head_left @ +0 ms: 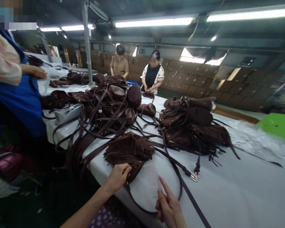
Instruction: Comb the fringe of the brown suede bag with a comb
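A dark brown fringed bag (133,148) lies on the white table (239,190) right in front of me. My left hand (120,177) is closed on the near edge of this bag, by a small metal ring. In my right hand (167,202) a thin, clear plastic piece (153,182) is pinched between thumb and fingers, just right of the bag. The bag's brown strap (180,177) curves around below and to the right of both hands. A metal clasp (194,176) on a strap end rests to the right.
A large heap of brown bags (116,104) with straps hanging over the table edge stands behind left. More brown bags (192,126) are stacked to the right, before clear plastic bags (256,136) and a green board (277,125). A person in a blue apron (21,98) stands at left; two others work beyond.
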`<state>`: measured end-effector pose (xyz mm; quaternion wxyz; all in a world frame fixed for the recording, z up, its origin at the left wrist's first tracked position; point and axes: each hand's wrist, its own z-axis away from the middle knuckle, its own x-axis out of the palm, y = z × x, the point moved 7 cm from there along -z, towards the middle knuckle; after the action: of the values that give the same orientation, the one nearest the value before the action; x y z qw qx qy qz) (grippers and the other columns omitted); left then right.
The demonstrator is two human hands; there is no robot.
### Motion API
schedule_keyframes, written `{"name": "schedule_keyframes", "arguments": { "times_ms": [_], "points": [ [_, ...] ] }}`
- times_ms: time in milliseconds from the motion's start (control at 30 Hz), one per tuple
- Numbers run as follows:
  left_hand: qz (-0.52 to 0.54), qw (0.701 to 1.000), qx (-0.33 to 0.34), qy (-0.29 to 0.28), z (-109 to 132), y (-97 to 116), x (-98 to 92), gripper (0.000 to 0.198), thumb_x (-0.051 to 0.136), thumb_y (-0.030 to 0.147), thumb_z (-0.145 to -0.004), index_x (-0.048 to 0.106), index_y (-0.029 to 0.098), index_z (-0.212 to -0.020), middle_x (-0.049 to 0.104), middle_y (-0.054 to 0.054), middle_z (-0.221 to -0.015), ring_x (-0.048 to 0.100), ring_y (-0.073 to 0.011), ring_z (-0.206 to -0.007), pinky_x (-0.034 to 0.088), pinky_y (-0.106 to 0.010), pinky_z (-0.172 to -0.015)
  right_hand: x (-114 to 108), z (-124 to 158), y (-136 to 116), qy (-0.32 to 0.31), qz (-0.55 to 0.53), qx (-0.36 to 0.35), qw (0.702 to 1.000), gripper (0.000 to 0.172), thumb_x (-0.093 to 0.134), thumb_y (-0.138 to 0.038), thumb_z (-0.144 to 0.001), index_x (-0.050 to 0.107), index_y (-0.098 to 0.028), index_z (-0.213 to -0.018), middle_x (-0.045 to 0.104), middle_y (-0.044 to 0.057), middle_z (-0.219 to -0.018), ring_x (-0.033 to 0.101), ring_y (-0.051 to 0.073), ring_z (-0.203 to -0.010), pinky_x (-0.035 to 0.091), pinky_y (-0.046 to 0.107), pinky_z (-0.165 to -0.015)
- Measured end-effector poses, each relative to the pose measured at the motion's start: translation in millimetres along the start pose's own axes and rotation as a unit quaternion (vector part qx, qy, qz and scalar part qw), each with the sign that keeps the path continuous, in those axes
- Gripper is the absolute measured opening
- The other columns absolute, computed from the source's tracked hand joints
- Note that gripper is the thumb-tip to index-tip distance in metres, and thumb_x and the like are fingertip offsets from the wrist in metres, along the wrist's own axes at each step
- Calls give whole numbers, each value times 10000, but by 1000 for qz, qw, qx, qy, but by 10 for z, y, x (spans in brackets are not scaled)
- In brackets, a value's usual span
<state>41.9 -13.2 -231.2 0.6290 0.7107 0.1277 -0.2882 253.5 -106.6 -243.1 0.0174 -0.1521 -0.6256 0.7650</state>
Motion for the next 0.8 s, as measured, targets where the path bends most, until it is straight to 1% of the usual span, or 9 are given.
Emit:
{"name": "schedule_keyframes", "arguments": {
  "times_ms": [100,233,367,467,567,600,667,733,800],
  "points": [
    [-4,1000,0,14,8,87,-203,373,387,394,-941,541,201,-662,599,-1,-630,560,-151,-622,317,-271,-603,88,-96,-186,-2,58,-33,998,764,579,-539,-843,364,-162,-1471,491,-77,-486,416,118,-340,344,209,-326],
    [12,999,39,5,88,482,-289,377,374,397,-952,566,199,-695,615,-9,-656,556,-145,-633,321,-264,-595,366,-265,-629,9,123,-117,985,723,688,-468,-778,480,-169,-1402,458,-85,-478,443,138,-409,393,232,-418],
    [-3,991,128,-40,169,835,-242,347,431,353,-936,549,191,-652,613,-23,-692,543,-145,-664,346,-267,-634,716,-407,-735,-52,32,-107,992,677,744,-462,-713,565,-204,-1313,554,-59,-521,463,136,-419,387,219,-396],
    [68,990,117,31,173,757,-420,312,441,357,-933,594,190,-717,613,-28,-747,549,-151,-716,392,-260,-682,897,-415,-508,-133,-68,1,989,707,623,-618,-767,545,-146,-1288,481,-86,-394,357,110,-266,273,192,-263],
    [167,976,23,138,160,423,-586,238,436,306,-917,596,189,-1048,618,-36,-891,553,-146,-735,443,-256,-694,902,-339,-290,-151,-171,71,971,799,592,-704,-759,501,-118,-1294,431,-110,-328,301,85,-216,211,148,-234],
    [177,977,14,120,142,359,-533,282,471,272,-886,561,191,-1142,617,-37,-928,555,-143,-738,455,-258,-700,888,-306,-242,-152,-196,80,965,808,618,-704,-745,500,-116,-1288,439,-108,-327,302,77,-215,213,136,-235],
    [178,982,53,22,97,358,-292,412,558,207,-800,530,194,-1211,619,-44,-995,578,-153,-811,475,-270,-773,884,-226,-166,-171,-225,100,954,833,664,-704,-714,512,-107,-1274,471,-92,-332,313,74,-208,220,130,-227],
    [168,978,106,-67,74,404,-9,393,576,168,-754,576,195,-1146,634,-55,-1023,593,-174,-903,471,-281,-848,868,-153,-138,-185,-213,101,954,868,660,-720,-708,512,-94,-1291,494,-74,-335,321,81,-198,224,138,-213],
    [123,981,121,-88,31,379,210,228,560,184,-759,633,199,-974,655,-59,-971,595,-186,-897,464,-288,-847,829,-96,-146,-184,-198,90,959,908,651,-722,-715,481,-93,-1347,510,-65,-344,339,88,-198,228,141,-210]
  ]
}}
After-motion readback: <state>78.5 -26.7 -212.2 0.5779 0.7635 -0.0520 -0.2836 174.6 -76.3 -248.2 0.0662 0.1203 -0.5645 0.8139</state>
